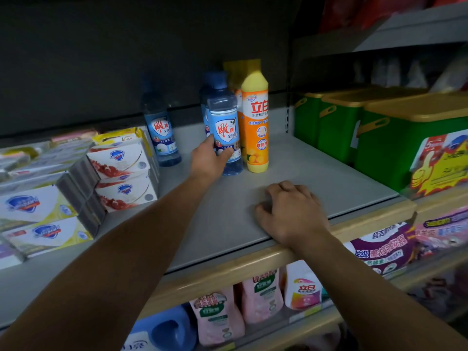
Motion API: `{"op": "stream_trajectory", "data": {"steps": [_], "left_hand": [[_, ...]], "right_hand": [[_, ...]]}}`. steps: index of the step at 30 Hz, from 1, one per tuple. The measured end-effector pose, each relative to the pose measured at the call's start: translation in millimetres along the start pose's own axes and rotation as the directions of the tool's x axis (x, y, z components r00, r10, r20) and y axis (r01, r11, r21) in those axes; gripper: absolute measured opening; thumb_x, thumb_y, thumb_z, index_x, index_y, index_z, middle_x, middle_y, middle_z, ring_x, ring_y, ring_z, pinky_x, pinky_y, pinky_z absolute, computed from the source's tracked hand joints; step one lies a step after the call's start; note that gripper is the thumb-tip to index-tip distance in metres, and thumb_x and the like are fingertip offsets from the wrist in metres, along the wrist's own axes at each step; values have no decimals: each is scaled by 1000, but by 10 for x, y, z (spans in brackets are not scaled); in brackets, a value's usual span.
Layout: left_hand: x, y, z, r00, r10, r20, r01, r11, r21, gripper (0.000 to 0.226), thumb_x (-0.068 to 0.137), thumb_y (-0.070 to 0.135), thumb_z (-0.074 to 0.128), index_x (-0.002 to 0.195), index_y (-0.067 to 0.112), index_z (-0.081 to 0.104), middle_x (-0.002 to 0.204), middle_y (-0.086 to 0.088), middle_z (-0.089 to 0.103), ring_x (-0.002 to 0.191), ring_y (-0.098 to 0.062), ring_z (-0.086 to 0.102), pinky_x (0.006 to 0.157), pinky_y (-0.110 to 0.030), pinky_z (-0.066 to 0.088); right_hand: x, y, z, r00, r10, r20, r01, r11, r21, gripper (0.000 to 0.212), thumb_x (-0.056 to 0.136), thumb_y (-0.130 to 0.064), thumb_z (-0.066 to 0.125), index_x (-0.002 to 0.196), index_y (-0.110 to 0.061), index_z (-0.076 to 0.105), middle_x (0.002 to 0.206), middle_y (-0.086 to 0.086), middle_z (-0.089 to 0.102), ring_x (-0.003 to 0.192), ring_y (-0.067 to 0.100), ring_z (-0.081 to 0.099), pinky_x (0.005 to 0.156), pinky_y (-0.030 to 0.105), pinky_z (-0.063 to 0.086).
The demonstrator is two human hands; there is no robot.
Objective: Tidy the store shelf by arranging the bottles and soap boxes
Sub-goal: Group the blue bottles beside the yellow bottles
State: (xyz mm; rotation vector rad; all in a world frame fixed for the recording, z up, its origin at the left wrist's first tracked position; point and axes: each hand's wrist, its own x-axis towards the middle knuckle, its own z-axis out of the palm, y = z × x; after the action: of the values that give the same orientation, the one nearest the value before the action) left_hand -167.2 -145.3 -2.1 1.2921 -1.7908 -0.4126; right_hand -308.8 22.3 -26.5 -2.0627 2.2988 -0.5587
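I see the blue bottle (224, 127) standing upright, long axis vertical, cap up, label facing me, on the grey shelf (316, 178) just beside the yellow bottle (255, 122). Left hand (209, 160) reaches fwd w/ arm straight, fingers wrapped round the blue bottle's lower part. Right hand (291, 211) rests palm-down near the shelf's front edge, fingers loosely bent, holding nothing. Soap boxes (121, 171) stacked at left.

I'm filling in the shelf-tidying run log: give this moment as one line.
left hand: grips front blue bottle beside yellow bottle | right hand: rests on shelf | soap boxes: stacked left
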Motion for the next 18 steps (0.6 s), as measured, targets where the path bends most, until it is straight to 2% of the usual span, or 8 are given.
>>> {"op": "stream_trajectory", "data": {"steps": [4,10,15,18], "left_hand": [[1,4,-1,1000,-3,-3,3,1000,13,49,89,32,67,132,13,53,128,-5,64,114,-20,62,93,-33,49],[-9,34,3,999,-41,-1,41,999,14,52,88,36,68,132,13,52,128,-5,64,113,-20,62,92,-33,50],[-194,-15,-184,992,-74,104,66,994,82,52,91,39,62,133,11,52,131,-7,61,117,-22,58,94,-29,43],[-506,-104,-484,980,-34,198,-1,985,174,53,91,36,63,137,14,50,136,-3,58,120,-19,57,99,-26,40]], "right_hand": [[-4,-4,-3,1000,4,5,-4,1000,-1,45,91,-51,38,121,-22,55,126,3,53,120,29,45,100,40,35],[5,0,3,1000,5,-6,-5,1000,5,47,91,-52,38,123,-22,55,126,3,53,120,29,45,100,40,36],[8,2,-10,1000,-2,2,2,1000,3,48,91,-51,38,125,-22,55,126,3,53,120,29,45,100,40,36],[8,-5,-6,1000,10,19,-9,1000,-12,47,91,-50,39,124,-21,55,127,4,53,121,30,45,100,40,36]]}}
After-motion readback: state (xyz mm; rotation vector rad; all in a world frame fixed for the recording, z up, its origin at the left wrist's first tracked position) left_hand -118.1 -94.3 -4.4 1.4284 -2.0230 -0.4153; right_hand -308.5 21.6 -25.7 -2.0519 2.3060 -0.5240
